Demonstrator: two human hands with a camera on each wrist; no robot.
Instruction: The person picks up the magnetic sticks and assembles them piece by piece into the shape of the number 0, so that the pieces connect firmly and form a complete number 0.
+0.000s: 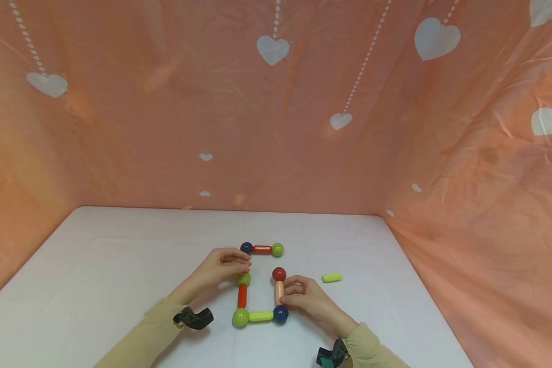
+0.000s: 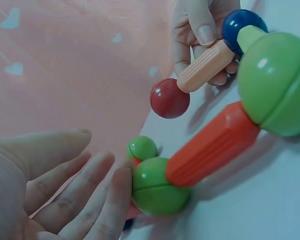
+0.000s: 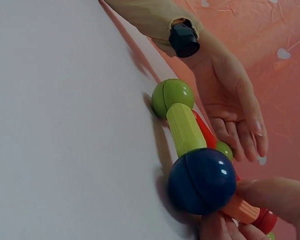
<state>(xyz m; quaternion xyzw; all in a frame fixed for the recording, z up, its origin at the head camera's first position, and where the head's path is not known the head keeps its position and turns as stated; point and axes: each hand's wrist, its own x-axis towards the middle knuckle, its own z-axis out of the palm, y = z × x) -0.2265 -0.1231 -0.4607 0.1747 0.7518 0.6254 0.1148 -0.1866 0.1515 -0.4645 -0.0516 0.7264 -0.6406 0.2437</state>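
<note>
A U-shaped chain of toy building rods and balls lies on the table. On its left side a red rod (image 1: pixel 242 296) joins a near green ball (image 1: pixel 240 317) to a far green ball (image 1: pixel 244 279). A yellow-green rod (image 1: pixel 260 316) runs across to a blue ball (image 1: pixel 280 314). From there a peach rod (image 1: pixel 279 290) leads to a red ball (image 1: pixel 279 274). My right hand (image 1: pixel 307 298) pinches the peach rod between thumb and fingers. My left hand (image 1: pixel 222 267) has loosely extended fingers right at the far green ball; nothing is in its grasp.
Beyond the chain lies a separate piece: a short red rod (image 1: pixel 262 249) between a dark blue ball (image 1: pixel 246 248) and a green ball (image 1: pixel 277 249). A loose yellow-green rod (image 1: pixel 332 277) lies to the right. An orange curtain (image 1: pixel 230 128) hangs behind the white table (image 1: pixel 119 255).
</note>
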